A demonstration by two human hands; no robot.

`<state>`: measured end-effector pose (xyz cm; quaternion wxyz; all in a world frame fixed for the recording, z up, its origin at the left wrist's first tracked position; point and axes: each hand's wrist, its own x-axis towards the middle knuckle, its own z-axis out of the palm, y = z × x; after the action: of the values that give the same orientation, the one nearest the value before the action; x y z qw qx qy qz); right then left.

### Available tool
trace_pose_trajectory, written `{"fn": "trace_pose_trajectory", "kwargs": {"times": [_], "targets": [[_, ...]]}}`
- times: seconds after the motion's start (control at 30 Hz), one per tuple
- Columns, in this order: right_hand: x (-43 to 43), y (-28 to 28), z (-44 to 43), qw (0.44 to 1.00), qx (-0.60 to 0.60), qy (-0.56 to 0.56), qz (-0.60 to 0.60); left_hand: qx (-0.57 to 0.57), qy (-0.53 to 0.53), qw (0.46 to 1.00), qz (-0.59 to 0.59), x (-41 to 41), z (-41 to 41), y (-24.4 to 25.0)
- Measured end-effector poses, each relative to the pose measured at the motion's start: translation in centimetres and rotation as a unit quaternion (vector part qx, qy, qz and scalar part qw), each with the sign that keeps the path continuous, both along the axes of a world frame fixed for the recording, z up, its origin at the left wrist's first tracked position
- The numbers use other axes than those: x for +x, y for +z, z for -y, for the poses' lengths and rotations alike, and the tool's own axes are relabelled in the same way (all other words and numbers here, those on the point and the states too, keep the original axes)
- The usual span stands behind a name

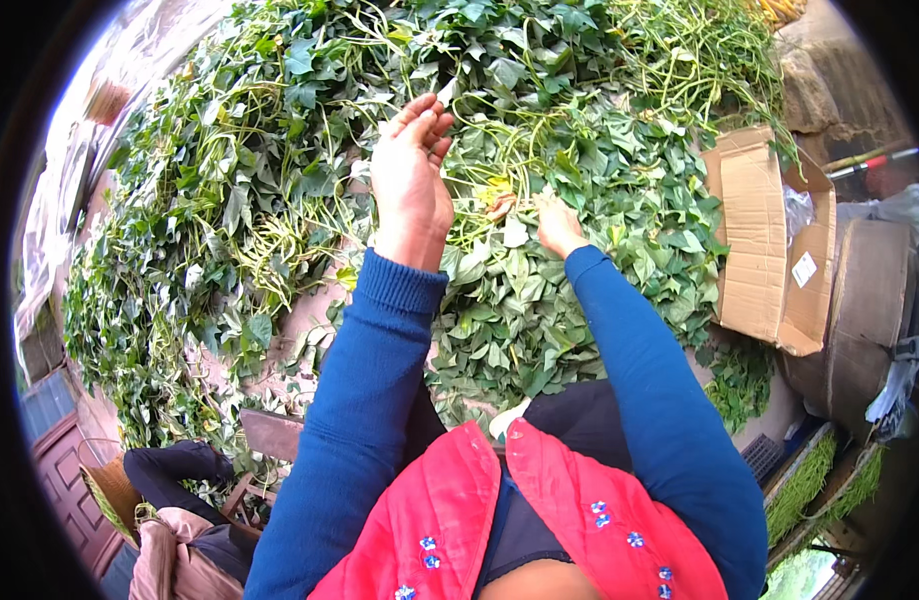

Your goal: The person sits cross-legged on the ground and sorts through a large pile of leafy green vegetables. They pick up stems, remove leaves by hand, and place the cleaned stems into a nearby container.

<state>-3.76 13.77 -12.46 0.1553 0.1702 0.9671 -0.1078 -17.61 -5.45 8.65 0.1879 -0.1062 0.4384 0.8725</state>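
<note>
My left hand (413,169) is raised over the pile of leafy green vines (279,135), palm up with its fingers loosely curled; nothing shows in its palm. Lower and to the right, my right hand (557,223) reaches into the vines, beside some yellow leaves (495,192) and a curled brown leaf (502,208). Its fingertips are partly hidden among stems, so what they grip cannot be told. Below both hands lies a thick heap of cut green leaves (519,322).
An open cardboard box (752,240) stands at the right, by a brown rounded container (868,300). At the lower left another person (189,540) sits near a wicker basket (108,491). A small wooden stool (272,433) is near my left arm.
</note>
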Motion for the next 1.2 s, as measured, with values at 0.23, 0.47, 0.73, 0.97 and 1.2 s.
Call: {"fn": "trace_pose_trajectory", "kwargs": {"times": [0.23,0.47,0.73,0.97,1.2], "targets": [[-0.9,0.1,2.0,0.981,0.089,0.132,0.107,0.000,0.009,1.000,0.003,0.0,0.7,-0.3],[-2.5,16.9,-6.6,0.962,0.121,0.143,-0.199,0.006,0.012,1.000,0.008,-1.0,0.2,-0.7],[1.4,35.7,-14.7,0.926,-0.009,-0.181,-0.331,0.026,-0.007,0.999,0.020,-0.4,-0.6,-1.1],[4.4,30.3,-6.5,0.949,-0.083,0.085,-0.292,-0.158,-0.173,0.905,-0.356,3.0,-3.2,-0.9],[3.4,37.0,-0.7,0.907,0.073,0.235,-0.342,-0.141,-0.387,0.823,-0.391,7.8,-3.3,1.3]]}}
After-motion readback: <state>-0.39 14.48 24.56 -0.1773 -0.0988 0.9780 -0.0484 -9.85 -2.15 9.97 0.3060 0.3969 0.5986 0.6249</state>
